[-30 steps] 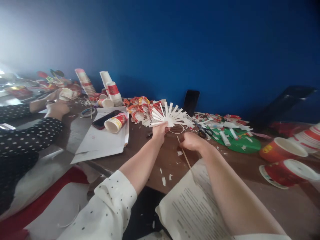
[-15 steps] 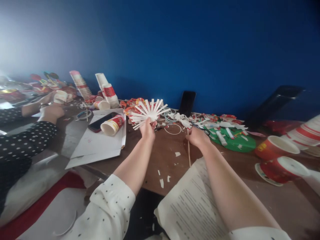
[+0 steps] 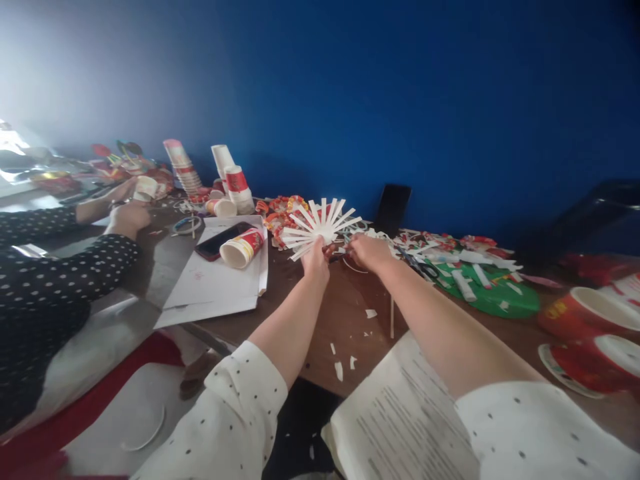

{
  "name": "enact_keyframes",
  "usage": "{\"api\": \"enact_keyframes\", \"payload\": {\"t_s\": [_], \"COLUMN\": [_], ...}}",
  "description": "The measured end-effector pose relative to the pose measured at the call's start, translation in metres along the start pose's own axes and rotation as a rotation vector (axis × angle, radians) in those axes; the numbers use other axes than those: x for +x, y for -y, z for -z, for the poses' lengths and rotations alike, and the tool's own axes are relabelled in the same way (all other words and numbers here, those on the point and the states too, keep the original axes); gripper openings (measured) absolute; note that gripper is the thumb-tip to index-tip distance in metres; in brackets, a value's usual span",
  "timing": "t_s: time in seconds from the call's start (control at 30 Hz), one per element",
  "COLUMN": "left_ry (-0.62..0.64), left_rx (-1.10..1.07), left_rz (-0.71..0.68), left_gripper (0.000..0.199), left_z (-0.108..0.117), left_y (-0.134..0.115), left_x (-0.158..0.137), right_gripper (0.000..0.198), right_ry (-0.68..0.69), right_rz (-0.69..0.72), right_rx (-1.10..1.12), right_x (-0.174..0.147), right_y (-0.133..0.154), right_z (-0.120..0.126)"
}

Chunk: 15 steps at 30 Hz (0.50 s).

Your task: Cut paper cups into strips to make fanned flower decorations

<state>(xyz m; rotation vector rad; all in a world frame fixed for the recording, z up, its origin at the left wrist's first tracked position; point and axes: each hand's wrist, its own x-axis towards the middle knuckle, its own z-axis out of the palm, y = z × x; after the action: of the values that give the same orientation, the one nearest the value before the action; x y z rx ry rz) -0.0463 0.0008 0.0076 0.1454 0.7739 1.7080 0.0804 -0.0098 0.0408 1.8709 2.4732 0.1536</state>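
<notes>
My left hand [image 3: 317, 261] is closed on a white paper cup cut into strips [image 3: 324, 230], which fan out like petals above the fingers. Just to its right is my right hand [image 3: 369, 252], its fingers curled together near the strips' right side. What those fingers hold, if anything, is hidden. Below my right forearm a thin wooden stick [image 3: 392, 319] lies on the brown table [image 3: 345, 293]. Dark-handled scissors [image 3: 423, 267] rest right of my right hand, beside paper scraps.
A leaning dark phone [image 3: 393, 208] stands by the blue wall. To the right is a green disc [image 3: 505, 303] with scraps, then red paper cups [image 3: 575, 313]. Left are white sheets [image 3: 210, 293] with a cup [image 3: 243, 248], and a co-worker's dotted sleeve [image 3: 75, 270]. Printed paper [image 3: 400, 413] lies close in.
My right hand has moved left from beside the wooden stick to near my left hand. The stick stays on the table. The whole view has shifted slightly.
</notes>
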Motion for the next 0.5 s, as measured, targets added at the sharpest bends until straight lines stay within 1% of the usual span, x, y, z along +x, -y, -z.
{"api": "enact_keyframes", "payload": {"t_s": [0.07,0.17,0.27,0.33,0.43,0.5], "left_ry": [0.005,0.01,0.019,0.015,0.028,0.041], "left_rx": [0.0,-0.003,0.001,0.006,0.016,0.04], "left_rz": [-0.003,-0.007,-0.013,-0.008,-0.006,-0.007], "left_gripper": [0.017,0.016,0.02,0.022,0.022,0.023], "left_z": [0.001,0.002,0.003,0.003,0.001,0.0], "left_y": [0.001,0.002,0.003,0.002,0.0,-0.001], "left_x": [0.001,0.003,0.004,0.003,-0.001,-0.006], "right_gripper": [0.036,0.036,0.034,0.033,0.027,0.02], "right_ry": [0.042,0.043,0.028,0.015,-0.068,-0.177], "right_rz": [0.037,0.061,0.078,0.075,0.043,-0.054], "right_rx": [-0.04,-0.073,-0.097,-0.11,-0.115,-0.029], "right_x": [0.009,0.014,0.012,0.005,-0.014,-0.033], "right_y": [0.003,0.006,0.003,-0.005,-0.025,-0.041], "right_z": [0.0,-0.003,-0.003,0.0,0.005,0.006]}}
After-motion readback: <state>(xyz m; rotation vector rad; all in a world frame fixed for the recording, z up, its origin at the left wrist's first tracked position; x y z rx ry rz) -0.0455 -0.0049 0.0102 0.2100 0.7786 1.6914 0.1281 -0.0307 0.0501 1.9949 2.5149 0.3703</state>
